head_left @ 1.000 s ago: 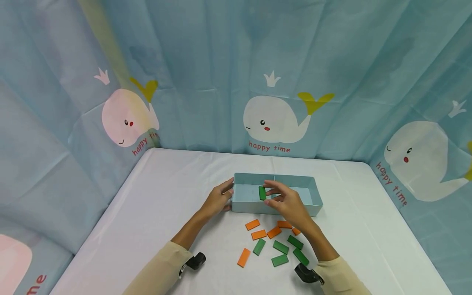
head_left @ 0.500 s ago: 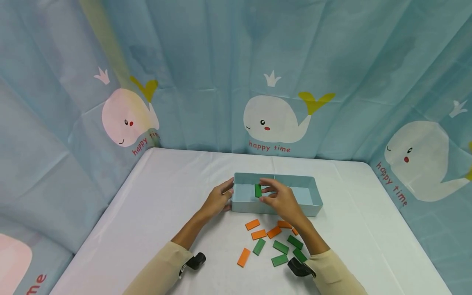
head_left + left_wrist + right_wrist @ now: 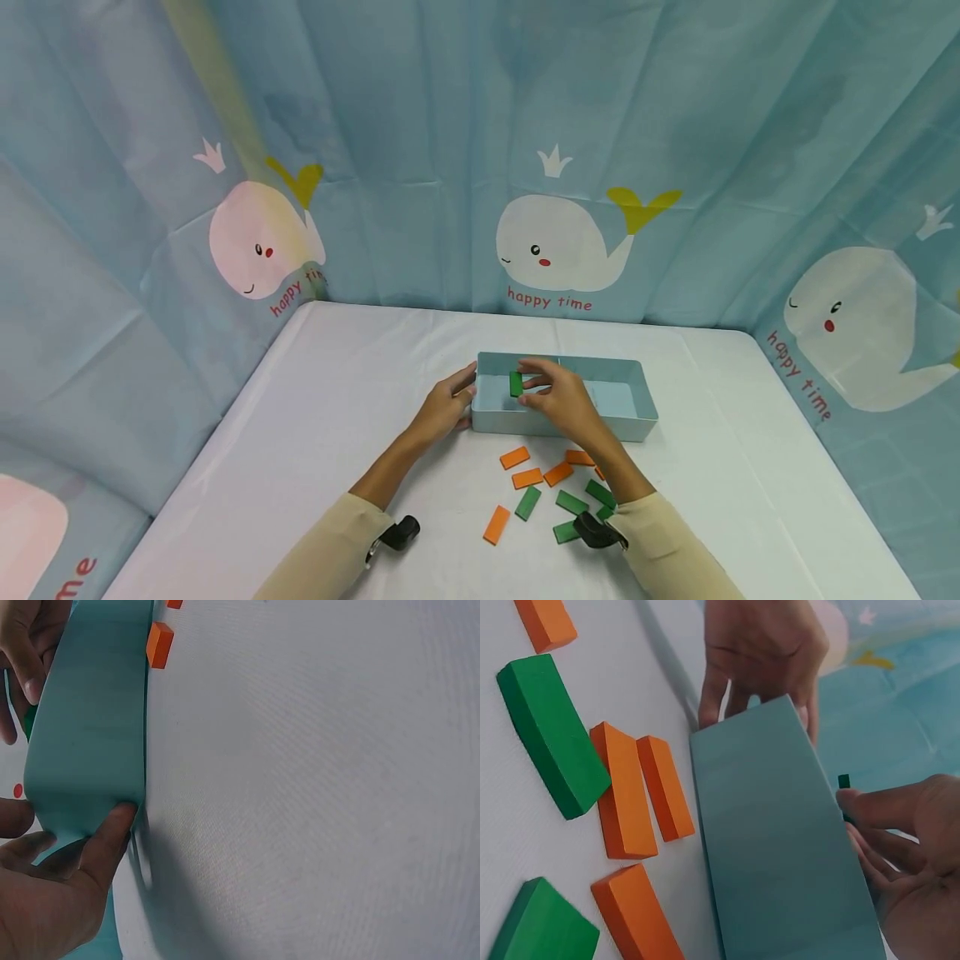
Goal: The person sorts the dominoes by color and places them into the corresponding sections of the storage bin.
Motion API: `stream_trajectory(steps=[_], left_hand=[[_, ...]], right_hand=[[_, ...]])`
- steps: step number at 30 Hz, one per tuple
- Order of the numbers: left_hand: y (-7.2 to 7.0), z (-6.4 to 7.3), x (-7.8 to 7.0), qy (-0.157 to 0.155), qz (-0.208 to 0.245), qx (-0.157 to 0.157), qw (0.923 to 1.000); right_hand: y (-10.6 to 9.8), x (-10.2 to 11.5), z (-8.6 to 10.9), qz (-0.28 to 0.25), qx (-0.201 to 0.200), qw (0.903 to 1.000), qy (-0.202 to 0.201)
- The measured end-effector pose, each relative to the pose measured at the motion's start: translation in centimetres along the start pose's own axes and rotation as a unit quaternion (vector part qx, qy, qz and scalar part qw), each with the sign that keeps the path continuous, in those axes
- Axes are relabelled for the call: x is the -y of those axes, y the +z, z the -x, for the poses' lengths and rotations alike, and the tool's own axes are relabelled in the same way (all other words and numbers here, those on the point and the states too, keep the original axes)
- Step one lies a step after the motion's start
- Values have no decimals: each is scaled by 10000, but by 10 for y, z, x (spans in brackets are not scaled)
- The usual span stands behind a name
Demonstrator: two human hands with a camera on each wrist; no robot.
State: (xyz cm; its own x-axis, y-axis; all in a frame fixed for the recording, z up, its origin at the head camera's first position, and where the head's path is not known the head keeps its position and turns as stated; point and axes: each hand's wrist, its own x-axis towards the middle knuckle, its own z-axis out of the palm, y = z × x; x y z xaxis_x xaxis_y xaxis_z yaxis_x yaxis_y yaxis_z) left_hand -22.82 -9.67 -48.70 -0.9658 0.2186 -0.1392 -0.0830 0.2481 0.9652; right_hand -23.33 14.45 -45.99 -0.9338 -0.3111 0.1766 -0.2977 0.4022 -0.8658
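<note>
A light blue rectangular box (image 3: 510, 422) with a divider stands on the table. My left hand (image 3: 444, 406) holds its left end, the thumb at the near corner and the fingers along the end wall. In the left wrist view, the left thumb (image 3: 112, 840) presses close to the box's edge. My right hand (image 3: 558, 402) pinches a small green block (image 3: 516, 384) upright between thumb and fingers, over the box's left compartment. The box wall partly hides this block in both wrist views.
In front of the box lie several loose orange blocks (image 3: 496, 525) and green blocks (image 3: 528, 503) on the white tablecloth (image 3: 360, 367). The right forearm covers some of them. A whale-print curtain (image 3: 420, 167) hangs behind the table.
My right hand has moved left with the green block, further over the left compartment. The left hand has stayed at the box's end.
</note>
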Motion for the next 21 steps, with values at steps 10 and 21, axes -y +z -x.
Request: stream_trajectory(steps=[10, 21], left_hand=[[0, 1, 0, -14, 5, -30, 10000], [0, 0, 3, 11, 50, -38, 10000]], right_hand=[[8, 1, -11, 12, 70, 9998, 198], [17, 4, -24, 241, 209, 9984, 465]])
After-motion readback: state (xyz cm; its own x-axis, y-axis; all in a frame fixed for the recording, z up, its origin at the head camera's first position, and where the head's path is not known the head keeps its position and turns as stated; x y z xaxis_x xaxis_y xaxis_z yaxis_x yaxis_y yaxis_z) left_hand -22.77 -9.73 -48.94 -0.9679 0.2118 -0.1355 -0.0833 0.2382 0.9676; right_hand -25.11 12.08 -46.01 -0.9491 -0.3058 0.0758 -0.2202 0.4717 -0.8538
